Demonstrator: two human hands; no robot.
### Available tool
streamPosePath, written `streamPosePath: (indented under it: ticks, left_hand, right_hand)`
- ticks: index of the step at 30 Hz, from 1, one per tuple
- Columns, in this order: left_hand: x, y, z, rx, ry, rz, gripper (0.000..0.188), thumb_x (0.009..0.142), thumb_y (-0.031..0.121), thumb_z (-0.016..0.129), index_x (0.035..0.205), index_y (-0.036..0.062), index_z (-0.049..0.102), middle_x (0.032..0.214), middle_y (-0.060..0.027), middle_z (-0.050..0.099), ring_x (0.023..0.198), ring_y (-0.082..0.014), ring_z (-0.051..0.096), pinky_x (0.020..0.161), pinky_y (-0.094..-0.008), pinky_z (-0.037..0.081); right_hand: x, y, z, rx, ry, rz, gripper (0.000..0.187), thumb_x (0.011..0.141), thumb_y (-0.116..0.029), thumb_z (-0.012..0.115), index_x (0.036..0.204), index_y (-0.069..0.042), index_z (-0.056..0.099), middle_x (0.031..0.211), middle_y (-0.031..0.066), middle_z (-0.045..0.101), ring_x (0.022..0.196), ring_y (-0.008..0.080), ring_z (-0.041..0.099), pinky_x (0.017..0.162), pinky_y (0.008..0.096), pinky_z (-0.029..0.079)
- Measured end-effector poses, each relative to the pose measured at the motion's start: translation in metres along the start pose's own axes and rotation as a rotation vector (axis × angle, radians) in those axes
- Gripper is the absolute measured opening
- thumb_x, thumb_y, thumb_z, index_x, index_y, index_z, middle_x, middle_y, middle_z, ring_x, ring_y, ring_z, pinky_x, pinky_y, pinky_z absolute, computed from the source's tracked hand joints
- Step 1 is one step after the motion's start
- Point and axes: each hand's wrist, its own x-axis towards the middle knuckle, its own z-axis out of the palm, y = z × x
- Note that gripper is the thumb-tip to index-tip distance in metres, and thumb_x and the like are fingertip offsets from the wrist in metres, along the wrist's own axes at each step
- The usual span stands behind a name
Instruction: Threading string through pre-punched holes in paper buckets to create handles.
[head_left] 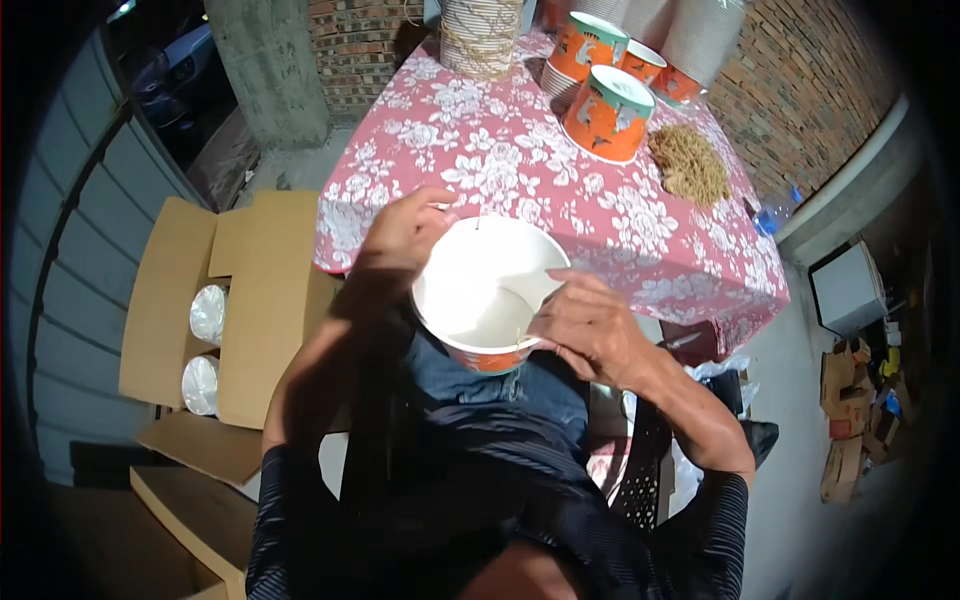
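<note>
A round paper bucket (488,268), white inside with an orange outer wall, is tilted over my lap in front of the table edge. My right hand (592,325) grips its rim on the near right side, with the thumb low and the fingers bent over the edge. A short pale bit of twine (522,338) sticks up at the rim beside those fingers. At the far left of the rim is my left hand (408,232), slightly blurred, its fingers loosely bent and apart with nothing visible in them. A thin strand end (478,223) shows at the far rim.
On the flowered pink tablecloth (430,130) stand several orange buckets (608,118), tall stacks of nested buckets (480,35) and a tangled bundle of tan twine (690,165). An open cardboard box (262,300) with plastic-wrapped stacks is at my left; flattened cartons (850,420) lie at the right.
</note>
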Motion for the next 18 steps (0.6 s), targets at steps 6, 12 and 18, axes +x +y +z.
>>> streamPosePath:
  ticks: [6, 12, 18]
  left_hand:
    - [0.032, -0.024, -0.060, -0.112, 0.499, 0.116, 0.041, 0.104, 0.028, 0.060, 0.131, -0.0017, 0.054, 0.112, -0.0108, 0.070, 0.094, -0.0169, 0.067, 0.084, -0.0296, 0.055]
    - [0.047, -0.100, -0.066, 0.119, 0.479, 0.127, 0.019, 0.100, 0.010, 0.059, 0.117, 0.0011, 0.059, 0.104, -0.0086, 0.066, 0.080, -0.0159, 0.066, 0.062, -0.0328, 0.055]
    - [0.081, -0.068, -0.077, 0.124, 0.412, -0.216, 0.016, 0.098, 0.013, 0.067, 0.108, 0.0021, 0.061, 0.093, -0.0103, 0.068, 0.084, -0.0180, 0.065, 0.074, -0.0340, 0.053]
  right_hand:
    - [0.102, 0.091, -0.073, 0.230, 0.262, 0.327, 0.018, 0.101, -0.015, 0.064, 0.106, 0.000, 0.072, 0.091, 0.0064, 0.071, 0.085, 0.0147, 0.066, 0.077, 0.0312, 0.053]
    - [0.297, 0.260, -0.138, 1.035, 0.609, 0.290, 0.026, 0.104, -0.018, 0.063, 0.119, 0.003, 0.062, 0.100, 0.0067, 0.071, 0.085, 0.0115, 0.068, 0.063, 0.0240, 0.055]
    - [0.420, 0.412, -0.151, 1.511, 0.866, 0.431, 0.021, 0.107, -0.011, 0.053, 0.122, 0.003, 0.058, 0.111, 0.0123, 0.068, 0.100, 0.0229, 0.070, 0.088, 0.0387, 0.065]
